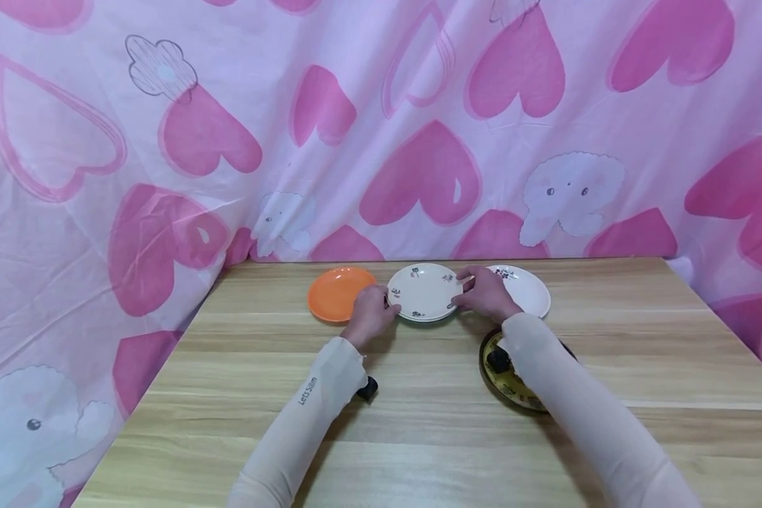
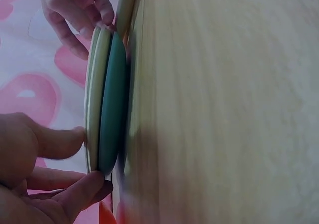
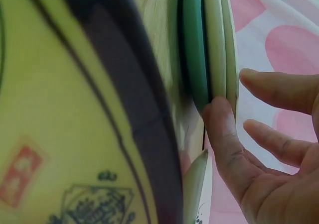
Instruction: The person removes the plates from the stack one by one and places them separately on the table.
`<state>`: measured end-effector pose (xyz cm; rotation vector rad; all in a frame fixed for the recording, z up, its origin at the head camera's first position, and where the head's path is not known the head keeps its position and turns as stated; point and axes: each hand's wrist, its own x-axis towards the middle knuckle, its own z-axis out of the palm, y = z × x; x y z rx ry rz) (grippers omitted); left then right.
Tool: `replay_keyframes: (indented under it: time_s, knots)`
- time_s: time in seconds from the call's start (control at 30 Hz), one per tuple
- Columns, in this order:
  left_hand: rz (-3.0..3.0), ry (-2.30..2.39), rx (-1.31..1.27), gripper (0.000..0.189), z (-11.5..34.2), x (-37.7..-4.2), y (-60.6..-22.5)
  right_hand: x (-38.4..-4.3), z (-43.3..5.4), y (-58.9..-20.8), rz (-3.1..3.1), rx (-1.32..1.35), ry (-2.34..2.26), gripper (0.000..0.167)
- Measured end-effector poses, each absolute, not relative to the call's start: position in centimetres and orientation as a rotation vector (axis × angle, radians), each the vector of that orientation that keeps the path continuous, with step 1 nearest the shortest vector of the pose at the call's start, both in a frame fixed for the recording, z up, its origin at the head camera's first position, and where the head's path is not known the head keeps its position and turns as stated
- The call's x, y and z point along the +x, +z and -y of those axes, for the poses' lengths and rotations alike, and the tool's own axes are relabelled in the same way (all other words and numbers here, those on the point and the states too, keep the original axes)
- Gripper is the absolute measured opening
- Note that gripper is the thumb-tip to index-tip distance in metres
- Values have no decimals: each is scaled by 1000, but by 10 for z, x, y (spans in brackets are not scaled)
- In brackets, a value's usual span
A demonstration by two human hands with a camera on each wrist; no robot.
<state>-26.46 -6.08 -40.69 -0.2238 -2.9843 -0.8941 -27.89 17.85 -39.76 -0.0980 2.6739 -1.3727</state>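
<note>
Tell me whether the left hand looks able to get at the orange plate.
Probably yes: the orange plate lies beside the left hand with nothing stacked on it, though that hand would likely have to leave the plate stack first.

yellow plate (image 1: 509, 386): part-hidden by right sleeve (image 1: 587, 395) | green dish (image 2: 113, 104): mostly covered, head view | orange plate (image 1: 333, 296): cropped, left wrist

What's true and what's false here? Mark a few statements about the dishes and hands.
1. The orange plate sits left of the cream patterned plate. True.
2. The cream patterned plate is the bottom of its stack. False: a green dish lies below it.
3. The left hand and right hand touch opposite sides of the stack. True.
4. The orange plate is the dish nearest the person. False: the yellow dish, partly hidden by the right sleeve, is nearer.
</note>
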Motion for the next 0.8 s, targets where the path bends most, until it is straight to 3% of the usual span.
replay_keyframes:
  time_s: [0.23, 0.5, 0.8]
  knots:
    - [2995, -940, -200, 14, 62, -266, -409, -278, -177, -399, -2775, -133, -1218, 52]
    - [3012, -969, -160, 30, 62, -267, -407, -276, -177, -400, -2784, -152, -1229, 54]
    - [2998, -993, -201, 19, 63, -266, -405, -281, -174, -399, -2509, 10, -1498, 65]
